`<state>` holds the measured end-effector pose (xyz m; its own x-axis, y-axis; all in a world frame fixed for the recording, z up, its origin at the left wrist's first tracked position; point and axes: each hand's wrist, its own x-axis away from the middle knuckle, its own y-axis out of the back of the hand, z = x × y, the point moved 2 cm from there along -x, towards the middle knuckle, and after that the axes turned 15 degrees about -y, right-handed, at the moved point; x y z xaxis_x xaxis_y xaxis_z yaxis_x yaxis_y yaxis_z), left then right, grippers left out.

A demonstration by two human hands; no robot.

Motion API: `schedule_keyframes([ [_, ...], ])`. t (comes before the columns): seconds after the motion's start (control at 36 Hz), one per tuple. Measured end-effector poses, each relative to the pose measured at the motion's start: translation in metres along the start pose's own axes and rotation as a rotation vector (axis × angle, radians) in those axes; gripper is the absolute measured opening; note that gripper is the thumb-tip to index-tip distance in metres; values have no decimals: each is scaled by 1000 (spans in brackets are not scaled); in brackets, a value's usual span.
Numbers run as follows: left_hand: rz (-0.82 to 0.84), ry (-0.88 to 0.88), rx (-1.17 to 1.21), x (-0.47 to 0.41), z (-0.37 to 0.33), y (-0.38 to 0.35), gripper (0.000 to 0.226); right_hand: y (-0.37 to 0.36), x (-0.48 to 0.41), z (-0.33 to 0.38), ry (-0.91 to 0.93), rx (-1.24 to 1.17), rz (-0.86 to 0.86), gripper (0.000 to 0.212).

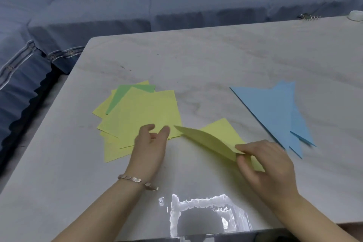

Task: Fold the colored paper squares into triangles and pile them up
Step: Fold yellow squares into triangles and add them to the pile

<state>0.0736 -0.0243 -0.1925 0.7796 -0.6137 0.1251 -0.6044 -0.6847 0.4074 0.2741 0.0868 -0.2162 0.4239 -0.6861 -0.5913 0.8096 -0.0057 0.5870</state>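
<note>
Thumb and forefinger of my right hand (265, 163) pinch near corner of yellow sheet (214, 137), flap raised off table (196, 68). My left hand (151, 143): fingers loose, holding nothing, at near edge of unfolded stack (141, 116); contact unclear. To fold well, I judge: carry pinched corner onto opposite corner, match edges, pin with left fingers, then crease. Flap's long edge runs near-right to far-left, tip pointing at stack. Sheet lies between stack and blue triangle pile (275, 112).
</note>
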Motion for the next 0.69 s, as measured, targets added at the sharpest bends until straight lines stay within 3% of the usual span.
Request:
schedule_keyframes([
  [0.08, 176, 191, 280, 0, -17, -16, 45, -1, -6, 8, 53, -41, 30, 14],
  [0.17, 313, 282, 334, -10, -25, -26, 44, -9, -5, 17, 209, -98, 164, 9],
  [0.22, 271, 212, 305, -21, -28, -30, 15, -16, -2, 19, 276, -104, 263, 11],
  [0.31, 201, 137, 211, -32, -30, -29, 34, -25, 5, 11, 253, -13, 379, 32],
  [0.39, 204, 88, 189, -36, -31, -23, 34, -29, 13, -12, 116, 90, 427, 59],
  [0.44, 205, 51, 151, -39, -30, -18, 34, -29, 15, -26, 50, 107, 443, 50],
  [0.5, 194, -17, 62, -42, -27, -12, 32, -24, 13, -34, 41, 61, 434, 19],
  [0.61, 170, -172, -221, -48, -17, -5, 37, -13, 2, -33, 118, -37, 491, 25],
  [0.69, 231, -165, -323, -47, -11, -10, 41, -11, -6, -24, 236, -60, 556, 24],
])
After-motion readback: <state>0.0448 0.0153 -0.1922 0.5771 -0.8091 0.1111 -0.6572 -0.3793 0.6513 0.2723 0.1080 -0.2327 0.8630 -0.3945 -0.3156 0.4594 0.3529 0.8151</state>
